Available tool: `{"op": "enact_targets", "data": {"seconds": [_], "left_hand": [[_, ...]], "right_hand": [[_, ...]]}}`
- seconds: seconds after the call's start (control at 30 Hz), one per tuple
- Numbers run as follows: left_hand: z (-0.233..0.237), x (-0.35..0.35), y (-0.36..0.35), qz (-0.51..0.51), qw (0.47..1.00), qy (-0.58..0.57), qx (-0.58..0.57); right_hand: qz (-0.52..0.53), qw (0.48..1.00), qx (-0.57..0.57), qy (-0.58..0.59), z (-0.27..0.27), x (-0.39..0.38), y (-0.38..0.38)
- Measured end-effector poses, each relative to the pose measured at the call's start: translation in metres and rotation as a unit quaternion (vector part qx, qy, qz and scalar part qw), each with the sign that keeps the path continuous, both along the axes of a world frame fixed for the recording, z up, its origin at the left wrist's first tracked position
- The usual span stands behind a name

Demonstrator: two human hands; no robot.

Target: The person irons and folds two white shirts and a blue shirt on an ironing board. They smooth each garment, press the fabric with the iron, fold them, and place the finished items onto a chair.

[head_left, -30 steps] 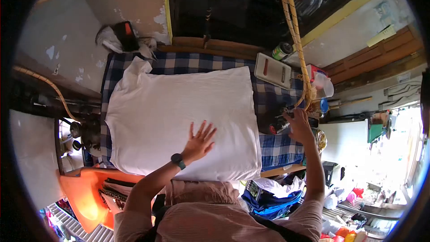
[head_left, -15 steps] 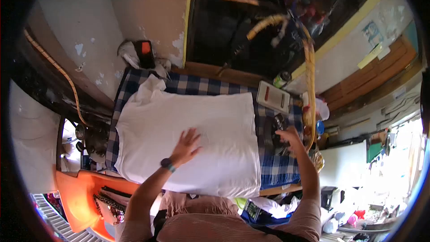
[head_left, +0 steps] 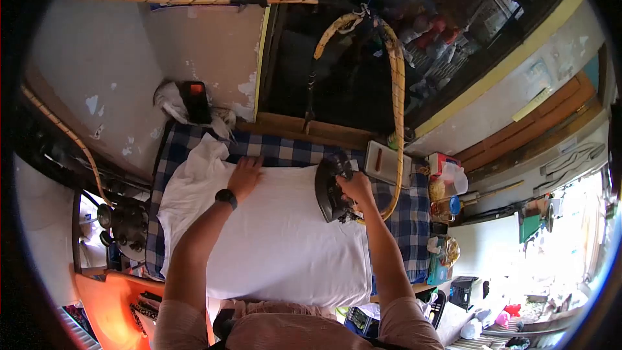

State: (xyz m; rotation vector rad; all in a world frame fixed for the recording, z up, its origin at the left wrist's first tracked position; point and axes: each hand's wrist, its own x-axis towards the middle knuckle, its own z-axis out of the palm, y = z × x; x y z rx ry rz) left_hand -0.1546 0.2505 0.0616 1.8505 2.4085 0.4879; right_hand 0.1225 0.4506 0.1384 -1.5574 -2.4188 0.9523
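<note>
A white shirt (head_left: 285, 240) lies spread over a blue checkered cloth (head_left: 411, 220). My right hand (head_left: 357, 191) is closed round the handle of a dark iron (head_left: 330, 188), which rests at the shirt's upper right part. My left hand (head_left: 247, 175), with a watch on the wrist, lies flat at the shirt's upper edge, fingers stretched out towards the checkered cloth. To the right of the iron, a wrapped cord (head_left: 400, 91) hangs down in a loop towards it.
A pale tray (head_left: 387, 161) with a reddish bar stands at the back right, near a blue-lidded jar (head_left: 451, 206). A dark phone-like object (head_left: 195, 102) lies on cloth at the back left. An orange chair (head_left: 116, 304) is at the lower left.
The iron, in my right hand, has moved left from the checkered cloth onto the shirt. My left hand has moved up and left from above the shirt's middle to its upper edge.
</note>
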Motion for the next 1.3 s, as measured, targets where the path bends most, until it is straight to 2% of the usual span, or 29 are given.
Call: {"op": "enact_targets", "data": {"seconds": [0.07, 0.1, 0.13, 0.2, 0.27, 0.33, 0.37, 0.43, 0.5, 0.53, 0.6, 0.67, 0.7, 0.77, 0.8, 0.87, 0.9, 0.93, 1.0, 1.03, 1.07, 1.13, 1.2, 1.27, 1.3], "left_hand": [[-0.006, -0.020, 0.000, -0.019, 1.000, 0.021, 0.011], [-0.008, -0.029, 0.000, -0.039, 0.999, 0.021, 0.013], [-0.010, -0.036, -0.002, -0.059, 0.998, 0.021, 0.016], [-0.013, -0.047, -0.007, -0.064, 0.998, 0.029, -0.006], [-0.018, -0.058, -0.011, -0.066, 0.997, 0.034, -0.027], [-0.025, -0.073, -0.013, -0.134, 0.985, 0.105, 0.031], [-0.017, -0.071, -0.015, -0.129, 0.985, 0.103, 0.052], [-0.028, -0.070, -0.011, -0.103, 0.986, 0.115, 0.060], [-0.028, -0.070, -0.010, -0.076, 0.986, 0.131, 0.066], [-0.024, -0.069, -0.007, -0.066, 0.992, 0.099, 0.034], [-0.019, -0.061, -0.008, -0.045, 0.997, 0.068, 0.001], [-0.013, -0.056, -0.012, -0.043, 0.987, 0.151, 0.015], [-0.009, -0.058, -0.020, -0.033, 0.988, 0.153, 0.013], [-0.002, -0.066, -0.041, -0.060, 0.972, 0.172, 0.148], [0.001, -0.073, -0.057, -0.055, 0.973, 0.174, 0.144], [0.008, -0.089, -0.098, 0.080, 0.982, 0.074, 0.154], [0.015, -0.092, -0.119, 0.170, 0.965, 0.175, 0.092], [0.012, -0.098, -0.136, 0.173, 0.965, 0.177, 0.087], [-0.001, -0.114, -0.169, 0.307, 0.951, 0.044, 0.003], [-0.013, -0.121, -0.181, 0.298, 0.950, 0.067, 0.061], [-0.022, -0.126, -0.188, 0.301, 0.950, 0.066, 0.056], [-0.029, -0.136, -0.197, 0.215, 0.970, -0.035, 0.105], [-0.018, -0.137, -0.200, 0.250, 0.961, -0.079, 0.090], [-0.023, -0.147, -0.202, 0.258, 0.947, -0.172, 0.083], [-0.029, -0.153, -0.202, 0.259, 0.947, -0.173, 0.085]], "right_hand": [[-0.053, 0.995, -0.023, -0.080, 0.021, -0.002, 0.003], [-0.097, 0.994, -0.022, -0.038, 0.007, 0.006, 0.013], [-0.096, 0.994, -0.024, -0.041, 0.005, 0.011, 0.018], [-0.153, 0.986, -0.024, 0.061, 0.001, 0.019, 0.022], [-0.158, 0.985, -0.035, 0.063, -0.004, 0.021, 0.021], [-0.172, 0.981, -0.049, 0.080, -0.006, 0.018, 0.019], [-0.165, 0.982, -0.050, 0.076, -0.001, 0.013, 0.014], [-0.124, 0.989, -0.076, 0.023, 0.008, -0.005, -0.006], [-0.081, 0.994, -0.074, 0.028, -0.006, -0.021, -0.020], [-0.045, 0.996, -0.071, 0.035, -0.013, -0.030, -0.029], [-0.042, 0.994, -0.096, 0.019, -0.003, -0.058, -0.056], [0.002, 0.996, -0.087, 0.003, -0.008, -0.083, -0.077], [0.016, 0.996, -0.082, -0.003, -0.010, -0.098, -0.085], [0.035, 0.995, -0.094, 0.008, -0.011, -0.120, -0.102], [0.043, 0.993, -0.106, 0.017, -0.011, -0.130, -0.109], [0.046, 0.992, -0.115, 0.002, -0.003, -0.150, -0.124], [0.043, 0.991, -0.122, -0.015, -0.001, -0.158, -0.132], [0.048, 0.991, -0.126, -0.015, -0.004, -0.166, -0.137], [0.060, 0.992, -0.107, -0.010, -0.007, -0.179, -0.145], [0.061, 0.990, -0.125, 0.013, -0.006, -0.183, -0.150], [0.064, 0.990, -0.129, 0.010, -0.008, -0.186, -0.152], [0.080, 0.990, -0.111, -0.027, -0.009, -0.191, -0.150], [0.079, 0.988, -0.128, -0.037, 0.000, -0.192, -0.148], [0.169, 0.967, -0.180, -0.064, 0.013, -0.190, -0.145], [0.230, 0.971, -0.024, -0.054, 0.012, -0.185, -0.146]]}}
